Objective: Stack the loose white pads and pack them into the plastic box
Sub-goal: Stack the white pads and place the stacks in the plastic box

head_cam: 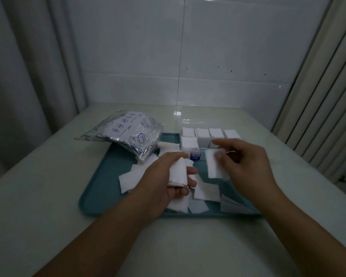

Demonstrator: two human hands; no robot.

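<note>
Several loose white pads (206, 191) lie scattered on a teal tray (100, 198). My left hand (168, 176) grips a small stack of pads (178, 172) above the tray's middle. To its right, my right hand (246, 162) pinches a single white pad (213, 165) and holds it upright. Behind both hands stands the clear plastic box (200, 124), its lid raised, with several neat stacks of pads (203, 134) inside. My right hand hides the box's front right part.
A silvery plastic bag with blue print (126, 132) lies over the tray's far left corner. A small blue object (195, 155) sits in front of the box. The tray rests on a pale table against a tiled wall, with curtains on both sides.
</note>
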